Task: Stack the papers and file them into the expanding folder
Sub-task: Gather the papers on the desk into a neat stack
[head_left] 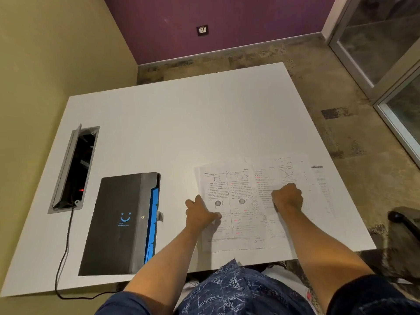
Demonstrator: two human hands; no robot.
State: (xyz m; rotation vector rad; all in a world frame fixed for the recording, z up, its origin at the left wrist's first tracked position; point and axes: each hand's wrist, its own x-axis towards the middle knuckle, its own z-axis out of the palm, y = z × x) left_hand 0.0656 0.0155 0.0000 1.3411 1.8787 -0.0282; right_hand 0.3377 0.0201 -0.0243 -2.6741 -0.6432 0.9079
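Note:
Several printed papers (245, 214) lie fanned out and overlapping on the white table (181, 123), near its front edge on the right. My left hand (200, 214) rests on the left edge of the leftmost sheet, fingers pinching it. My right hand (287, 196) presses down, fingers curled, on the sheets further right (295, 171). The black expanding folder (120, 223) with a blue smile logo lies flat to the left of the papers, its blue pockets (153, 223) showing along its right side.
A grey cable box (73, 169) is set open into the table at the left, with a black cable (64, 251) running off the front edge. A dark chair armrest (402, 219) stands at the right of the table.

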